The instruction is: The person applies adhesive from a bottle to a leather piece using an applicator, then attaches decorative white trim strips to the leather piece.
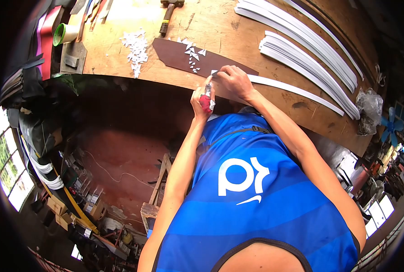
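My left hand (203, 100) is closed around a slim tool with a red-and-white wrapped handle (206, 103) at the table's front edge. Its tip is too small to make out, close to the end of a long white strip (297, 89). My right hand (236, 82) has its fingers bent and pressed down on that strip's left end, by a small dark piece (214, 74). Under the fingers lies a flat dark brown board (177, 55). Small white triangular offcuts (193, 55) are scattered on the board.
A pile of white offcuts (136, 51) lies left of the board. Behind it rests a hammer (167, 19). Stacked white strips (308, 65) fill the right side. A green-rimmed cup (60, 34) and clear plastic (369, 109) sit near the table's ends.
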Demonstrator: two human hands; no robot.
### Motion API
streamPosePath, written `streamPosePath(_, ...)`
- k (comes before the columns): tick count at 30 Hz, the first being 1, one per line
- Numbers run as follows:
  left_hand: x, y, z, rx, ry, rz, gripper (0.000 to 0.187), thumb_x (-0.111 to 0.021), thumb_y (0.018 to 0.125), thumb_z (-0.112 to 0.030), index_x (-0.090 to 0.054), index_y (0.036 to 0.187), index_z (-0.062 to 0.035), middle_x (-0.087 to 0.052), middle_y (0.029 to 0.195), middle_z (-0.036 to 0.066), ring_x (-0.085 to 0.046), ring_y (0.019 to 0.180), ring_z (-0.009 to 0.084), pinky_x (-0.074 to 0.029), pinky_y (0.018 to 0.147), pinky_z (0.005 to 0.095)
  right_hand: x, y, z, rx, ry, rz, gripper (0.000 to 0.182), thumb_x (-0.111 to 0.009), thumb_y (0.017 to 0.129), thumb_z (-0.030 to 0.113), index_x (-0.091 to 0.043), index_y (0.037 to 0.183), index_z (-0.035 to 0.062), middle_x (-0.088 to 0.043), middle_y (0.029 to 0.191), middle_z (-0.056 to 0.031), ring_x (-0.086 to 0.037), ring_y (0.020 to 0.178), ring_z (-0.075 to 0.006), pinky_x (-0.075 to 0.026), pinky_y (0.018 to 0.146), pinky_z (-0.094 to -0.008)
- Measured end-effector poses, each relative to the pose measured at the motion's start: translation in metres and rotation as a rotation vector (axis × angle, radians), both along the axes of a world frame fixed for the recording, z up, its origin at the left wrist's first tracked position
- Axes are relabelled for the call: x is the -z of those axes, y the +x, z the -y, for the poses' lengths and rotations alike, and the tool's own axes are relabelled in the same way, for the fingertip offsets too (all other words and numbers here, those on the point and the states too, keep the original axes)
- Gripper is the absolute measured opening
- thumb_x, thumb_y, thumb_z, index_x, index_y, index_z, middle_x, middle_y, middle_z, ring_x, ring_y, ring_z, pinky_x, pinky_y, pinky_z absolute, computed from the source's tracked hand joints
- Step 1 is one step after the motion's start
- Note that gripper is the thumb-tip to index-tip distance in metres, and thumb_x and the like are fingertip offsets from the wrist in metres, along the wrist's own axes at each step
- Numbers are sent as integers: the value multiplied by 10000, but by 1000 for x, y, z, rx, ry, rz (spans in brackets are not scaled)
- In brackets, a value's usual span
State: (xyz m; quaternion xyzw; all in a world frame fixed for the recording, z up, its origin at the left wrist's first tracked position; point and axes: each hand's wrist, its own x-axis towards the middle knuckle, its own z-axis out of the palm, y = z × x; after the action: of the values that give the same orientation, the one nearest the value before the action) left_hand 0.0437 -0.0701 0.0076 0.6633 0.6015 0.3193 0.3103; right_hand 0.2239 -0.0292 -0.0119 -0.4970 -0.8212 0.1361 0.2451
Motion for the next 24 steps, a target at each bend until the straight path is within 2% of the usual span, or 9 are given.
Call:
streamPosePath(2,3,2,1,-47,27,85,332,-646,926,-121,-681,1256,-113,-630,765,168,-604,677,343,-497,665,414,1,0,0,6,3,-12,139,-652,804,117,-665,941,102,-614,985,-58,-609,898,-240,-513,802,-359)
streamPosePath(3,3,2,0,-45,26,85,332,-646,926,-121,-681,1256,-113,-630,765,168,-604,677,343,-497,665,414,2,0,0,1,0,-9,137,-650,805,119,-667,939,100,-611,983,-59,-608,899,-241,-513,803,-359)
streamPosePath(15,4,0,1,-53,-70,229,287,-613,956,-134,-676,1220,-40,-698,923,186,-657,777,334,-516,739,394,0,-1,-1,-17,6,15,133,-636,788,119,-657,919,104,-610,988,-52,-615,890,-234,-524,785,-350)
streamPosePath(17,2,-1,1,0,-49,146,284,-552,999,-126,-647,1228,14,-706,1014,190,-698,868,286,-531,795,339,1,-1,-1,-21,27,31,140,-645,774,113,-658,913,108,-624,989,-45,-625,873,-229,-533,766,-348)
streamPosePath(24,-11,-2,0,0,-3,59,276,-557,994,-116,-652,1222,7,-703,1011,199,-697,878,314,-532,796,358,0,-1,0,-34,-12,72,129,-628,781,130,-646,907,117,-600,1031,-51,-605,928,-229,-511,799,-352)
